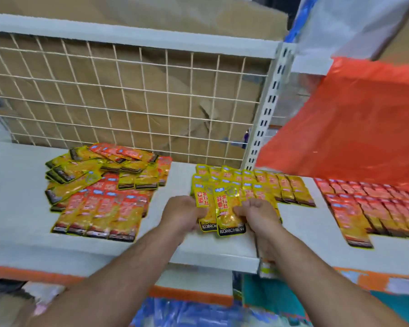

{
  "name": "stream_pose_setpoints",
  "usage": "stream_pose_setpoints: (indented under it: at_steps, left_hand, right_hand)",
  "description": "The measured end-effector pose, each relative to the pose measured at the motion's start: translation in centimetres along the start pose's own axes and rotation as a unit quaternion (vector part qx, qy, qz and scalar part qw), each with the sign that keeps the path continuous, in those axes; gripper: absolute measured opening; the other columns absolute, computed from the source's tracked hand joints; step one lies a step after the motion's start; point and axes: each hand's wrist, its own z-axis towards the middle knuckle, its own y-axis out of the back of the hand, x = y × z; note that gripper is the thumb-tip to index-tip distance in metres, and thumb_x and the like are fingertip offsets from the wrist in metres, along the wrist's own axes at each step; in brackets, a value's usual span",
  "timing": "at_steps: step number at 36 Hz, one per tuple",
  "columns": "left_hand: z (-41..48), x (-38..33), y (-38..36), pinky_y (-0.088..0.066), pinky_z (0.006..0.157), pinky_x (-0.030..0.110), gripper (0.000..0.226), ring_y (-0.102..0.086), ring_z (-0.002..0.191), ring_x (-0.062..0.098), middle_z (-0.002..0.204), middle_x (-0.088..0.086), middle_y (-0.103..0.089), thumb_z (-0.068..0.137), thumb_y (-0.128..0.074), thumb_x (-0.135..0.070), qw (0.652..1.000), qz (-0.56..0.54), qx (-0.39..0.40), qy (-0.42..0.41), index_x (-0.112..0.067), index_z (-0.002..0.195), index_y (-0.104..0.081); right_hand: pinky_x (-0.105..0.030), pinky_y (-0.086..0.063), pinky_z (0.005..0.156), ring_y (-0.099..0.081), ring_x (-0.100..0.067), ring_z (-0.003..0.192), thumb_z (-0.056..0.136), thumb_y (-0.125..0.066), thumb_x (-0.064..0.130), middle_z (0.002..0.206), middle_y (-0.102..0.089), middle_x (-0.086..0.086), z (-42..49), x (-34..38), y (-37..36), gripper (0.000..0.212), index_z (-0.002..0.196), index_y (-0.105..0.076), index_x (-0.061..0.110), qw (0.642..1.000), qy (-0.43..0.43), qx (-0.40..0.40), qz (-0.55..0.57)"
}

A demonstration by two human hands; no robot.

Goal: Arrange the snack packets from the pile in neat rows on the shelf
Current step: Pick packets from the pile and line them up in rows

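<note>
Both hands are working at the front edge of the white shelf (21, 208). The left hand (182, 212) is curled closed over the left side of a yellow packet (204, 210), and the right hand (257, 214) is pinching the right side of a second yellow packet (228, 208). The two packets are lying flat and overlapping, lower ends toward the shelf lip.

Handling assessment: the packets are appearing to be thin, glossy foil sachets, judged light, pliable and somewhat slippery. A pinch at the side edges or the sealed bottom band seems the soundest grip; pressing the middle is likely to crumple the contents.

Stock position: a loose pile (109, 171) of yellow and red packets is sitting at the left of the shelf, some fanned, some heaped. Overlapping yellow rows (269, 182) are lying just behind and right of the hands, and the held packets are touching them. Red rows (376, 204) are occupying the neighbouring bay, well to the right.

No bins or trays are in view; a wire grid (128, 95) is backing the shelf, with cardboard behind.
</note>
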Motion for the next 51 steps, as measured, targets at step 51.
stream_pose_setpoints:
  at_steps: [51]
  left_hand:
    - [2.7, -5.3, -17.8, -0.046, 0.064, 0.031, 0.015, -0.058, 0.069, 0.019, 0.073, -0.003, -0.061, 0.081, -0.070, -0.022, 0.952, 0.228, -0.068, -0.191, -0.016, 0.091, -0.061]
  right_hand:
    - [-0.028, -0.035, 0.055, -0.052, -0.020, 0.060, 0.079, -0.076, 0.021, 0.059, -0.054, 0.002, 8.8, -6.1, 16.5, 0.037, 0.057, -0.046, 0.019, 0.989, -0.017, -0.084, -0.121]
